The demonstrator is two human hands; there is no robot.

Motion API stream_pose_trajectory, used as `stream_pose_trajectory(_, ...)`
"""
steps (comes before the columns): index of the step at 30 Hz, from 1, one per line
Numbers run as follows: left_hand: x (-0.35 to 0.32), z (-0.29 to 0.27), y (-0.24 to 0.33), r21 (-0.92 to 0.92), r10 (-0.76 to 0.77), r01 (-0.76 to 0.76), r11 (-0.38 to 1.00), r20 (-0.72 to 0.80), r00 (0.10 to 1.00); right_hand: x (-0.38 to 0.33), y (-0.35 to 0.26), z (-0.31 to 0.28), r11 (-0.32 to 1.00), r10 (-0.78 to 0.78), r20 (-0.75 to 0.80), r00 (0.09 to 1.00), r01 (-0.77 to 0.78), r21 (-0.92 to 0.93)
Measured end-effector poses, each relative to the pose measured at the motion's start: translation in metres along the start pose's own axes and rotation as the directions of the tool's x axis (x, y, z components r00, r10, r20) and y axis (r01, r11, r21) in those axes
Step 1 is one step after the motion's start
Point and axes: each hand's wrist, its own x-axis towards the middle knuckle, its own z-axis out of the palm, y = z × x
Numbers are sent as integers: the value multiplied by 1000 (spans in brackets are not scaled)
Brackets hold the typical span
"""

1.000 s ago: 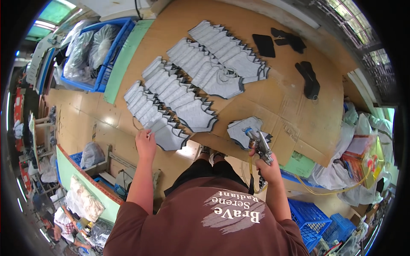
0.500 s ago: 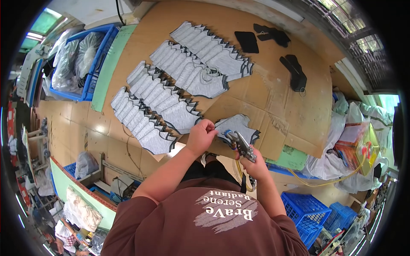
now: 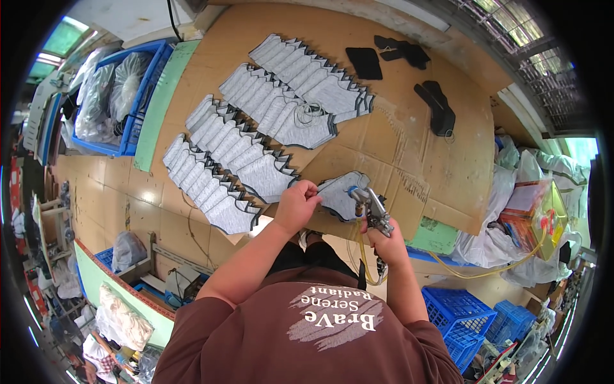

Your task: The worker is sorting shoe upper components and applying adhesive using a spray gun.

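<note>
While the left hand [image 3: 295,206] pinches the grey fabric piece [image 3: 340,194] at the table's [image 3: 409,160] near edge, the right hand [image 3: 384,238] has its grip clamped on a spray gun [image 3: 371,206] just above the piece.

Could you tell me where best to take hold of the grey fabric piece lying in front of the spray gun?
Pinch the grey fabric piece by its near-left edge, coming from the left, as the left hand does. It lies flat on the cardboard-covered table, and the metal spray gun in the right hand occupies its right side.
</note>
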Motion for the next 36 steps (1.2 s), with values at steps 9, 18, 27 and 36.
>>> stream_pose_trajectory(9, -4, -5, -10, -176, -64, 67, 982, 17, 998, 1, 0, 4, 982, -137, -80, 987, 145, 120)
stream_pose_trajectory(18, -38, -146, -70, -689, -479, 189, 700, -257, 839, -2, 1, 4, 991, -108, -3, 994, 108, 83)
stream_pose_trajectory(27, 61, -236, -79, -543, -358, 57, 838, -468, 808, 0, 0, 10, 994, -111, 52, 992, 112, -20)
stream_pose_trajectory(36, 121, -266, -92, 176, -124, 301, 937, -638, 760, -5, 2, 7, 987, -130, 60, 990, 135, -88)
